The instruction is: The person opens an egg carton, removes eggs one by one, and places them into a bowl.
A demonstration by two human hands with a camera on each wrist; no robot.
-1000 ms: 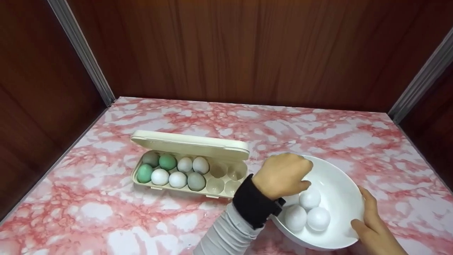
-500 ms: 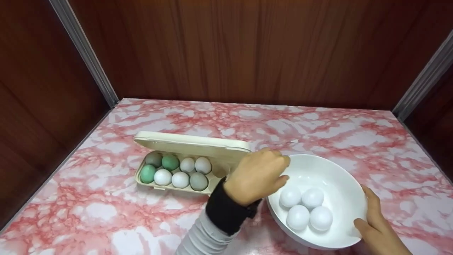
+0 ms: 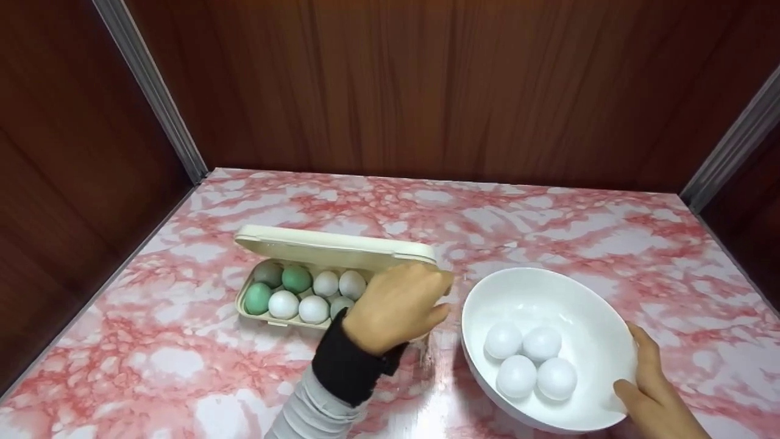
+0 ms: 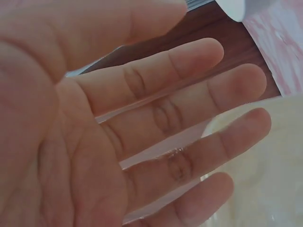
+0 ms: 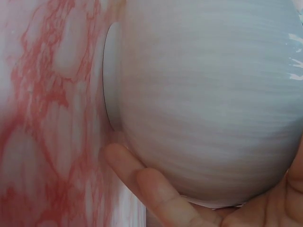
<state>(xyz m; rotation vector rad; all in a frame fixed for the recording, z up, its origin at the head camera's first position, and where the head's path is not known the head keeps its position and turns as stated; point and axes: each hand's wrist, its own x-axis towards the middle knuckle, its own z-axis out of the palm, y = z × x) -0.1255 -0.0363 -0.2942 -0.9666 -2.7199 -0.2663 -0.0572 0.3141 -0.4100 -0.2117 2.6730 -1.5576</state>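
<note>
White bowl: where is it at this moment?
In the head view, the white bowl is at lower right, to the right of the cream egg carton, its right edge held by the right hand.

Dark wood-grain walls (image 3: 439, 91) border a red-marbled tabletop (image 3: 152, 360).

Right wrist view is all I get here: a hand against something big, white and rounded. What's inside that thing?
Observer: Four white eggs; the head view looks down into the bowl that the right hand holds.
Visitor: Oh! And where's the other hand?
Observer: In the head view, the left hand hides the right end of an egg carton; whether it touches it, I can't tell.
Visitor: Is that hand carrying an egg too?
Observer: No, the left wrist view shows its fingers stretched out with nothing in them.
</note>
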